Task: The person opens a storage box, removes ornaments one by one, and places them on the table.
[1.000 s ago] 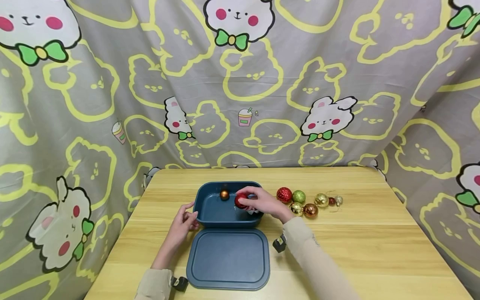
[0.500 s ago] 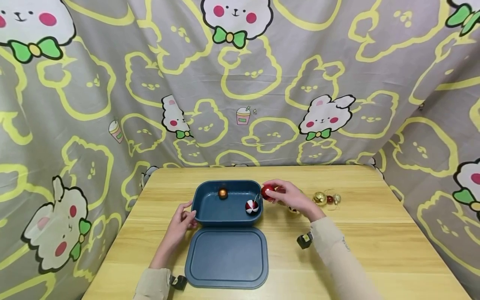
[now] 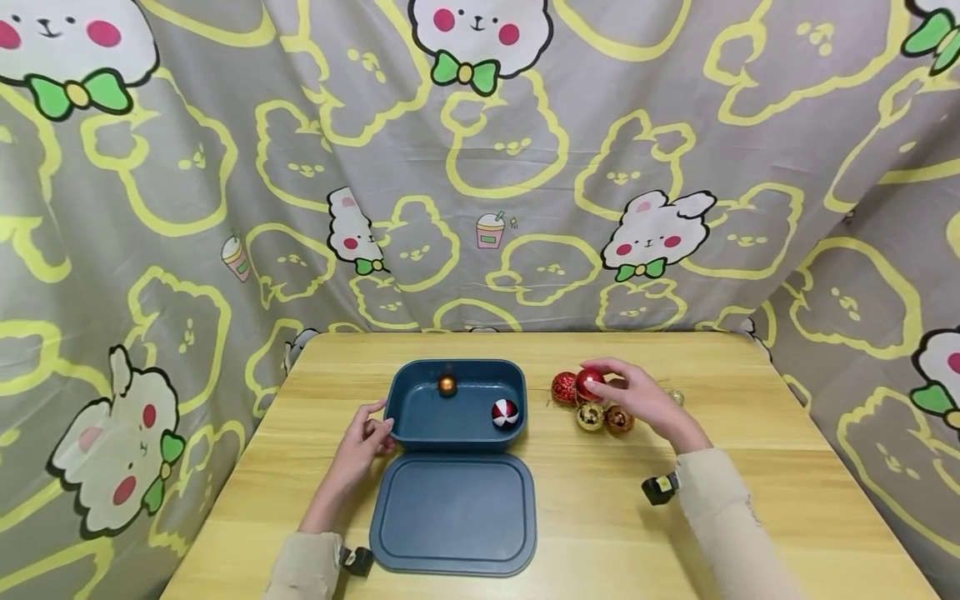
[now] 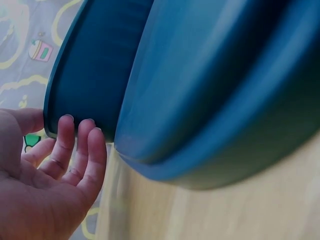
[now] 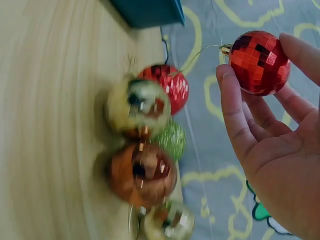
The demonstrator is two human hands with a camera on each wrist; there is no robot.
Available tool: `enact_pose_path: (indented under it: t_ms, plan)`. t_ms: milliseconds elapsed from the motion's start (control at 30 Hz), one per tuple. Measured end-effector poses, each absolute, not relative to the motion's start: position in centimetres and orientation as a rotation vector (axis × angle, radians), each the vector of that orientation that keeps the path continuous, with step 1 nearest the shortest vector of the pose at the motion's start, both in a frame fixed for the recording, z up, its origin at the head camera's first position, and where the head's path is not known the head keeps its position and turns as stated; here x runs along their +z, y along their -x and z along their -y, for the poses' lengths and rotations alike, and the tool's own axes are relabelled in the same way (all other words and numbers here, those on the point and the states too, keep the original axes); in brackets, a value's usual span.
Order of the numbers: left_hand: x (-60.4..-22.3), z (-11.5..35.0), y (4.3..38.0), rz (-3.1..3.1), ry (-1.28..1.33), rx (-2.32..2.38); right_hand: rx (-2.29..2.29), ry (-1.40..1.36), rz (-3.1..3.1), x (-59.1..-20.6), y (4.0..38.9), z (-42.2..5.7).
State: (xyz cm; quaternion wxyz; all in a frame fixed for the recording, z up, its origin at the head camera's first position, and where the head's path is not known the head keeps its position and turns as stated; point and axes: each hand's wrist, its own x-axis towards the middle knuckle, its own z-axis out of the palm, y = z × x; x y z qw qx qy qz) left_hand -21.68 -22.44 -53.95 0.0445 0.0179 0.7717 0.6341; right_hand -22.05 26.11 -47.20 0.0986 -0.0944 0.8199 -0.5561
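My right hand (image 3: 637,396) pinches a shiny red Christmas ball (image 5: 260,62) between thumb and fingertips. Its faceted surface and gold cap with a thin loop show in the right wrist view. It is held above the other ornaments: a glittery red ball (image 3: 563,387), a gold ball (image 3: 590,417), a copper ball (image 3: 618,419) and a green ball (image 5: 171,142). My left hand (image 3: 363,446) holds the left front corner of a dark blue box (image 3: 457,444), fingers curled at its wall (image 4: 95,65). Inside the box lie a small copper ball (image 3: 447,385) and a red-and-white ball (image 3: 504,412).
The box's blue lid (image 3: 453,515) lies flat in front of it on the wooden table (image 3: 637,533). A small pale gold ornament (image 3: 677,397) shows just beyond the right hand. A patterned grey curtain (image 3: 525,275) hangs behind the table.
My right hand has moved right with the red ball, out of the box and over the ornament group. The red-and-white ball in the box has come into view. The left hand stays put.
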Motion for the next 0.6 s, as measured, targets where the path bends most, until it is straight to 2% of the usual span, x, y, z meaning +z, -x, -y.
enact_pose_path:
  t_ms: [600]
  plan:
    - [-54.3,22.4,21.7,-2.368,-0.048,1.927,-1.644,0.165,-2.486,-48.7,19.4,-31.6]
